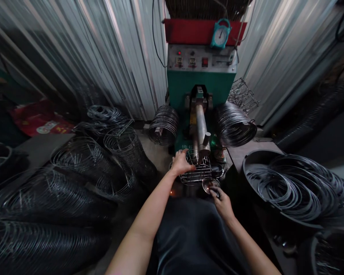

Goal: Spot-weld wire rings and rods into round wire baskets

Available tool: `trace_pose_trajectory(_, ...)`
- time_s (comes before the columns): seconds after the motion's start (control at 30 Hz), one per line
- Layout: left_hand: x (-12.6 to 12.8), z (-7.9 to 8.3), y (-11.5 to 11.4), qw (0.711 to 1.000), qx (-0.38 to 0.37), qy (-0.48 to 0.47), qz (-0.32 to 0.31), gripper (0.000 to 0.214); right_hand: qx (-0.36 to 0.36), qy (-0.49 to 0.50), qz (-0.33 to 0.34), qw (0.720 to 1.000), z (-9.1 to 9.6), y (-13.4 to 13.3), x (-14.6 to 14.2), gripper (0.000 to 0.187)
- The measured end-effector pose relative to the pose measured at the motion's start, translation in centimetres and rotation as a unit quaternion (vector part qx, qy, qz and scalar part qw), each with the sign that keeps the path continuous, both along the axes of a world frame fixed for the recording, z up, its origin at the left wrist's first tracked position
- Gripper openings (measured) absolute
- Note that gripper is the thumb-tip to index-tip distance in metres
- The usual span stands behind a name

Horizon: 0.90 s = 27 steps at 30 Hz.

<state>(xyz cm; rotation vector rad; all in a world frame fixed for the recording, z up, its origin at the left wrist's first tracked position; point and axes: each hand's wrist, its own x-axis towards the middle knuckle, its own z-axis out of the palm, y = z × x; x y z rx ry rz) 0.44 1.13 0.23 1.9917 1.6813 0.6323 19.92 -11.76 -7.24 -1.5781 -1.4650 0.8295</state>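
Note:
My left hand (182,163) is closed on the side of a small wire basket (197,175), its thumb toward me and its fingers over the far side. The basket sits under the metal electrodes (202,130) of a green machine (179,86) that looks like a spot welder. To the right and lower, my right hand (222,201) pinches a small wire ring (206,184) beside the basket. Something dark covers its fingertips, and an orange glint shows at the ring. Exactly where the ring meets the fingers is blurred.
Coils of wire rings (164,126) hang left of the electrodes, with another bundle (236,124) on the right. A black tub (248,162) holds large wire hoops. Stacked wire frames (54,194) fill the left. A blue dial scale (220,34) stands above the control panel (199,59).

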Motion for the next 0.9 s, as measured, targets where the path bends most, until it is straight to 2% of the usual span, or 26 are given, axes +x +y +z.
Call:
trace_pose_trajectory(0.13, -0.1, 0.1, 0.6, 1.000, -0.013, 0.007, -0.002, 0.091, -0.143, 0.093, -0.054, 0.984, -3.2, -3.0, 0.7, 0.038)
trace_pose_trajectory(0.27, -0.2, -0.2, 0.6, 1.000, -0.016, 0.011, 0.002, 0.090, -0.282, 0.215, -0.081, 0.931, -3.9, -5.2, 1.0, 0.036)
trace_pose_trajectory(0.37, -0.2, -0.3, -0.4, 1.000, -0.015, -0.003, -0.008, 0.092, -0.318, 0.307, -0.092, 0.892, -3.7, -5.6, 1.6, 0.033)
trace_pose_trajectory(0.47, -0.1, -0.3, -2.2, 0.999, -0.012, -0.012, -0.029, 0.094, -0.324, 0.354, -0.096, 0.872, -3.6, -5.9, 1.9, 0.028)
trace_pose_trajectory(0.6, -0.1, -0.1, -4.5, 1.000, -0.003, 0.001, -0.029, 0.095, -0.327, 0.340, -0.107, 0.875, -4.1, -6.9, 1.6, 0.026)
trace_pose_trajectory(0.73, 0.1, 0.0, -5.0, 1.000, -0.009, 0.010, -0.024, 0.095, -0.306, 0.353, -0.082, 0.880, -4.7, -7.8, 1.1, 0.031)
trace_pose_trajectory(0.8, 0.2, -0.1, -4.9, 1.000, -0.010, 0.011, -0.024, 0.094, -0.284, 0.329, -0.077, 0.897, -4.5, -8.0, 1.0, 0.037)
trace_pose_trajectory(0.9, 0.2, -0.5, -4.9, 1.000, -0.004, 0.009, -0.026, 0.094, -0.217, 0.241, -0.064, 0.944, -3.0, -7.6, 1.1, 0.041)
